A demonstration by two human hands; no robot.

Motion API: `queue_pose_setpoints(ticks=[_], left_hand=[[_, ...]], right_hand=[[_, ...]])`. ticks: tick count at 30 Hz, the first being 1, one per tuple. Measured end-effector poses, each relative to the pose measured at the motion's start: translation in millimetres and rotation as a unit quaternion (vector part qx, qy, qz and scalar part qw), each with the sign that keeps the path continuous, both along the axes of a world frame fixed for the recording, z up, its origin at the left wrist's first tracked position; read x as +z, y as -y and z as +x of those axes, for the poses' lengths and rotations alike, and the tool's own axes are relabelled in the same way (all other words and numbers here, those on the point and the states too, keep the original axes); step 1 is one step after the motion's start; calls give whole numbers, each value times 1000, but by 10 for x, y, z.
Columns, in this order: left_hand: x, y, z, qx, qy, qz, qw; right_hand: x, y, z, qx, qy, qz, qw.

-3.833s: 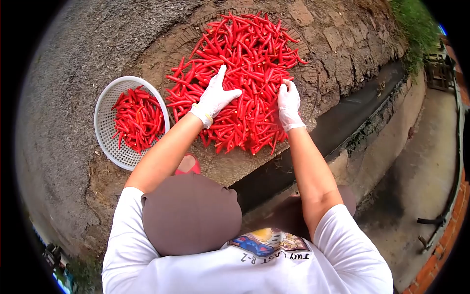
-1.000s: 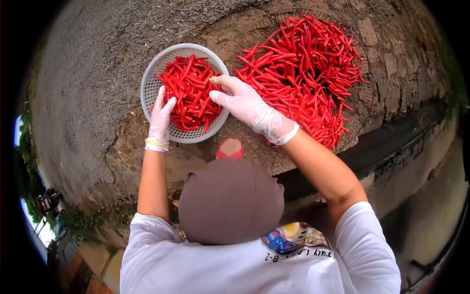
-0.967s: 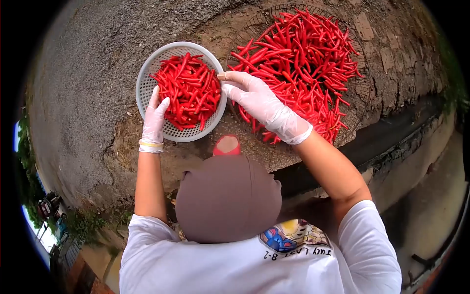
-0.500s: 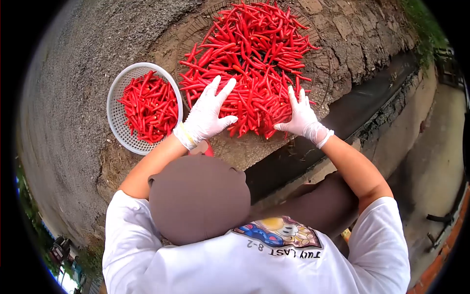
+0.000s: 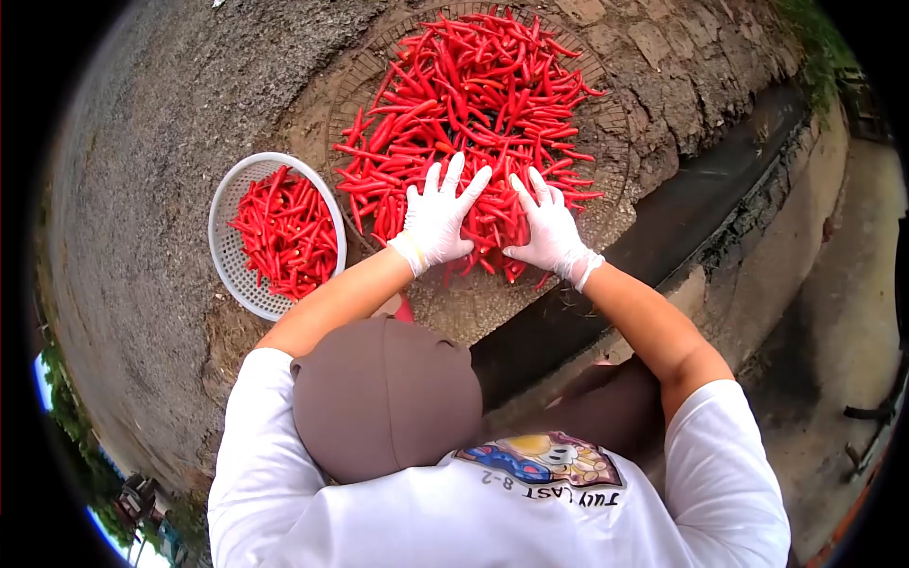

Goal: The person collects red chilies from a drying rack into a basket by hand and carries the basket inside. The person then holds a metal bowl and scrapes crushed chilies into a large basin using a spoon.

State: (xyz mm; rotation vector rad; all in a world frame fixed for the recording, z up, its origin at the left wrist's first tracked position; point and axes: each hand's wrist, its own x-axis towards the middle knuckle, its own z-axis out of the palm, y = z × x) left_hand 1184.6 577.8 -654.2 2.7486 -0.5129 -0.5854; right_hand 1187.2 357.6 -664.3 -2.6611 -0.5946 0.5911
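Observation:
A big heap of red chili peppers is spread over a round wire rack on the ground. My left hand, in a white glove, lies on the near part of the heap with its fingers spread. Close to its right, my right hand, gloved too, rests on the same peppers, fingers apart and pointing away from me. Neither hand is closed around a pepper. The peppers under both palms are hidden.
Left of the heap stands a grey perforated plastic basket partly filled with red peppers. A dark channel runs diagonally on the right. Rough gravel covers the left side. My knee is close in front of me.
Both hands have come closer together over the near peppers, my left hand moving right and my right hand slightly left. The camera view has shifted a little too.

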Motion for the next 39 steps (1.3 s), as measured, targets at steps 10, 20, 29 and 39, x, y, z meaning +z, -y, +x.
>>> queue_pose_setpoints(ticks=[10,20,29,39], left_hand=[[-525,-89,725,153,124,-251,948],[-145,-319,353,90,72,-126,985],[-10,120,-226,-126,4,25,992],[-210,-6,276,-82,61,32,994]], right_hand=[[-247,-19,487,-98,6,163,982],[136,151,792,-73,-34,36,996],[12,389,-114,100,5,-114,988],[-169,368,546,146,135,-24,980]])
